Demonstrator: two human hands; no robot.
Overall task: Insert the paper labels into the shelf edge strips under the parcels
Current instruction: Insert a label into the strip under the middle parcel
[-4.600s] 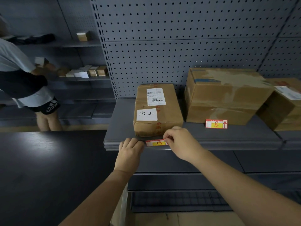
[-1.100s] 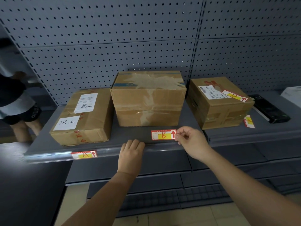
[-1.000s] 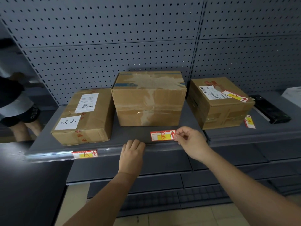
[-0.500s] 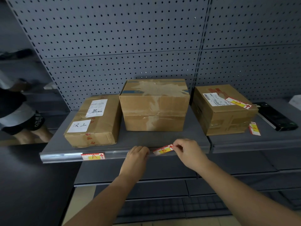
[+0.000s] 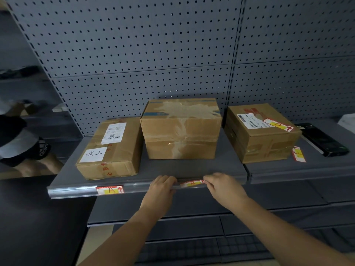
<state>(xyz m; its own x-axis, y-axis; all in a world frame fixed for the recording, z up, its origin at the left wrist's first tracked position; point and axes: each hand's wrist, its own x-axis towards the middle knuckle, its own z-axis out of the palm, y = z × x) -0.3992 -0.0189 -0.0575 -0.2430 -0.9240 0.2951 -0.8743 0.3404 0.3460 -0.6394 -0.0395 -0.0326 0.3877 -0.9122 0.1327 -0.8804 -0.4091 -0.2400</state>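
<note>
Now | right hand pinching glossy paper label | clear plastic strip

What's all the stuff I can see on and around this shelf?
Cardboard parcels: three, brown, in a row on the grey shelf.
Label A: one, red and yellow, in the edge strip under the left parcel.
Label at the strip: one, red and yellow, between the hands, under the middle parcel.
Loose labels: two, one atop the right parcel, one beside it.
Black device: one, far right.
Pegboard: grey, behind.
Another person: far left.
Left hand and right hand: on the strip.
</note>
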